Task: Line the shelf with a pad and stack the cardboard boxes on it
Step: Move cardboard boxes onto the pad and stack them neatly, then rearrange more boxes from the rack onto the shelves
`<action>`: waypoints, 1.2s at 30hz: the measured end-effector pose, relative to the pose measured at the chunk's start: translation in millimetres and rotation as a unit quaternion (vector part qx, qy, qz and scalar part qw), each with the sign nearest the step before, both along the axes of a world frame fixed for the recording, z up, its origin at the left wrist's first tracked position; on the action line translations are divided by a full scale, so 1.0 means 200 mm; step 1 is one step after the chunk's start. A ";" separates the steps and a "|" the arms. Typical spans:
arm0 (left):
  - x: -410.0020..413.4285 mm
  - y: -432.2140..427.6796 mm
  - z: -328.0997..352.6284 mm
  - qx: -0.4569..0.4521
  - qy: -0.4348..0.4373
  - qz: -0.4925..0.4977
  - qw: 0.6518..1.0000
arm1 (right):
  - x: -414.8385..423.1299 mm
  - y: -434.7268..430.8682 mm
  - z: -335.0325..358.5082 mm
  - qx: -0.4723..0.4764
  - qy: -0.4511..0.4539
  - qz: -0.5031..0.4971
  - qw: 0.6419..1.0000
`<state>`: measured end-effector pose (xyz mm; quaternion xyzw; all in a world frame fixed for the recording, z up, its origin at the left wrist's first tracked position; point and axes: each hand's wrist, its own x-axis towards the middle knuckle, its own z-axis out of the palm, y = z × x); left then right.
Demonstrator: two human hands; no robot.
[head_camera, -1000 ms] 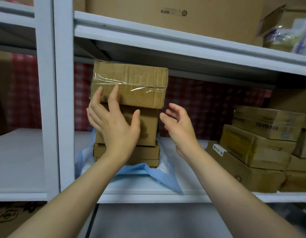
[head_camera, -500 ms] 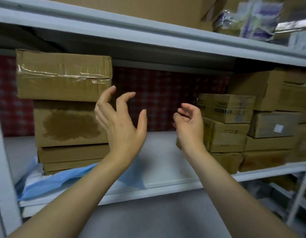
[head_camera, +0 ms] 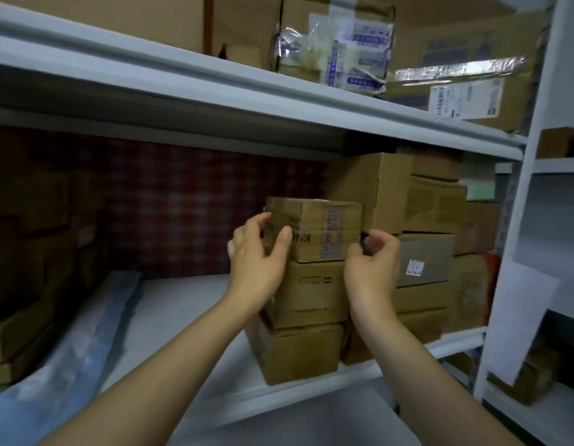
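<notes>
Left hand (head_camera: 258,255) clamped on the near left corner of the top box (head_camera: 314,228); right hand (head_camera: 374,259) pinching its right edge, fingers curled. Box sitting atop a right-side pile (head_camera: 303,323), well apart from the blue pad (head_camera: 70,355) at far left. Risk: tugging sideways (grip looks shallow) could topple the lower boxes off the shelf (head_camera: 195,304).

My view has swung right, away from the padded stack. Both hands, open in mid-air a moment ago, now clasp the top cardboard box (head_camera: 314,228): left hand (head_camera: 255,255) and right hand (head_camera: 372,262) at its sides.
</notes>
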<state>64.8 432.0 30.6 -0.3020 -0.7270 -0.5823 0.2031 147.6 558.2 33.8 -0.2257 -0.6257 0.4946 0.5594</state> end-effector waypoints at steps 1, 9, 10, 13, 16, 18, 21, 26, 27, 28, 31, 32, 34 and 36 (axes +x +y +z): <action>0.00 0.04 0.02 0.003 -0.003 -0.001 1.000 | 0.00 0.03 0.00 0.016 0.008 -0.007 1.000; 0.01 0.28 0.17 0.066 -0.092 -0.009 0.993 | -0.01 0.29 0.17 0.141 -0.075 -0.141 0.977; 0.00 0.29 0.17 0.069 -0.125 -0.013 0.990 | -0.01 0.30 0.18 0.150 -0.099 -0.146 0.973; -0.04 0.30 0.17 0.074 -0.185 -0.050 0.979 | -0.03 0.34 0.21 0.176 -0.138 -0.153 0.963; -0.07 0.30 0.18 0.092 -0.215 -0.080 0.969 | -0.06 0.36 0.24 0.188 -0.172 -0.155 0.955; -0.10 0.28 0.18 0.100 -0.228 -0.095 0.964 | -0.07 0.36 0.26 0.191 -0.185 -0.148 0.953; -0.14 0.27 0.18 0.112 -0.238 -0.125 0.957 | -0.08 0.33 0.26 0.207 -0.172 -0.124 0.955; -0.15 0.19 0.17 0.211 -0.277 -0.159 0.924 | -0.09 0.25 0.23 0.267 -0.122 -0.103 0.950; -0.14 0.17 0.16 0.237 -0.277 -0.154 0.919 | -0.09 0.24 0.23 0.277 -0.110 -0.095 0.950; -0.14 0.15 0.15 0.265 -0.275 -0.145 0.913 | -0.09 0.22 0.22 0.287 -0.099 -0.082 0.949; -0.14 0.09 0.12 0.323 -0.262 -0.117 0.902 | -0.10 0.18 0.20 0.294 -0.064 -0.036 0.953; -0.13 0.07 0.11 0.333 -0.252 -0.109 0.902 | -0.11 0.16 0.19 0.292 -0.052 -0.022 0.955; -0.13 0.01 0.09 0.353 -0.239 -0.107 0.898 | -0.12 0.13 0.18 0.287 -0.024 0.003 0.958; -0.14 -0.04 0.07 0.365 -0.236 -0.109 0.894 | -0.12 0.09 0.16 0.281 0.001 0.045 0.959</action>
